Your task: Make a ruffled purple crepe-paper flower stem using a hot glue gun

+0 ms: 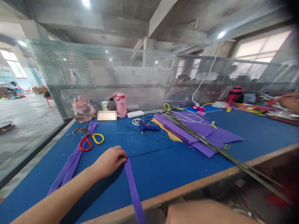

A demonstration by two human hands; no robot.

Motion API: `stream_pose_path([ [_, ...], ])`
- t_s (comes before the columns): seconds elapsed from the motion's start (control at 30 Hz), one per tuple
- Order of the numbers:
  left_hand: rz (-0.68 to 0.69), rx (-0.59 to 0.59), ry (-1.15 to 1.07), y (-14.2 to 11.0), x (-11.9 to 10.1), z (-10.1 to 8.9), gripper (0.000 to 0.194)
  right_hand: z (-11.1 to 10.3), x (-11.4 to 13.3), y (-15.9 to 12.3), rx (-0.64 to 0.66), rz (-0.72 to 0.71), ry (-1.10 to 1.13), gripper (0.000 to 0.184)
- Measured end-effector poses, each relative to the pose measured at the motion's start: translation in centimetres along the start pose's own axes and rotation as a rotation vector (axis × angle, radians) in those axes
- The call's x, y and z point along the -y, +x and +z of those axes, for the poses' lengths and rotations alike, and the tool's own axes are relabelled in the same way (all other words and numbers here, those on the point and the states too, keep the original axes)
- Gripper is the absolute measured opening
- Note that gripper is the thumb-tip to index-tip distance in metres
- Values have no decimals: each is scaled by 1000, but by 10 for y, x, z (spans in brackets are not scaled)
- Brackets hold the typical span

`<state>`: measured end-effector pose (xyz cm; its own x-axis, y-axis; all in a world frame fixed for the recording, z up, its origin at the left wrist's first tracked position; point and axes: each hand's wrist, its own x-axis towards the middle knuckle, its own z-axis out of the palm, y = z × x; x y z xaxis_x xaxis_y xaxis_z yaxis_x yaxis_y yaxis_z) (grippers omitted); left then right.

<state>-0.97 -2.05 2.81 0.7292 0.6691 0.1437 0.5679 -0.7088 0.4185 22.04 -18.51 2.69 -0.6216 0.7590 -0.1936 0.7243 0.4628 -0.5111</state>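
Note:
My left hand rests on the blue table with its fingers curled and pinched on the far end of a long purple strip. The strip runs from that hand toward me and over the table's wooden front edge. My right hand is a blurred patch at the bottom edge, below the table edge, near the lower end of the strip; its fingers do not show. A thin dark wire lies on the table just beyond my left hand.
Red-and-yellow scissors lie on more purple strips at left. Purple sheets and several long thin rods lie at right. A blue glue gun, pink bottle and clear jug stand by the mesh partition. Another person's hand shows far right.

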Motion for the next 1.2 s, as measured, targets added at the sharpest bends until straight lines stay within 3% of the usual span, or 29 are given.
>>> stream_pose_path([
  [0.07,-37,37,37,5,-5,-5,18,-45,-14,14,-4,-60,30,22],
  [0.17,-53,2,58,8,-11,-4,18,-101,-57,61,-447,175,-243,24],
  [0.2,-48,-5,42,7,-12,-1,18,-114,-74,79,-508,215,-298,24],
  [0.33,-21,-71,-80,-3,-5,15,21,-132,-137,136,-550,289,-388,53],
  [0.47,-11,-139,-200,-11,7,21,23,-131,-166,153,-541,340,-414,62],
  [0.63,-4,-110,-319,-7,12,17,21,-136,-151,137,-611,280,-384,64],
  [0.73,-42,-129,-347,-6,12,19,20,-134,-133,111,-748,221,-89,41],
  [0.77,-65,-137,-342,-6,12,20,20,-132,-128,102,-704,189,35,34],
  [0.93,-180,-148,-350,-5,12,22,18,-112,-111,70,-365,40,392,43],
  [1.07,-197,-142,-370,-4,12,23,19,-101,-103,72,-256,16,301,35],
  [1.2,-189,-144,-345,-4,12,24,23,-95,-96,83,-259,-37,179,32],
])
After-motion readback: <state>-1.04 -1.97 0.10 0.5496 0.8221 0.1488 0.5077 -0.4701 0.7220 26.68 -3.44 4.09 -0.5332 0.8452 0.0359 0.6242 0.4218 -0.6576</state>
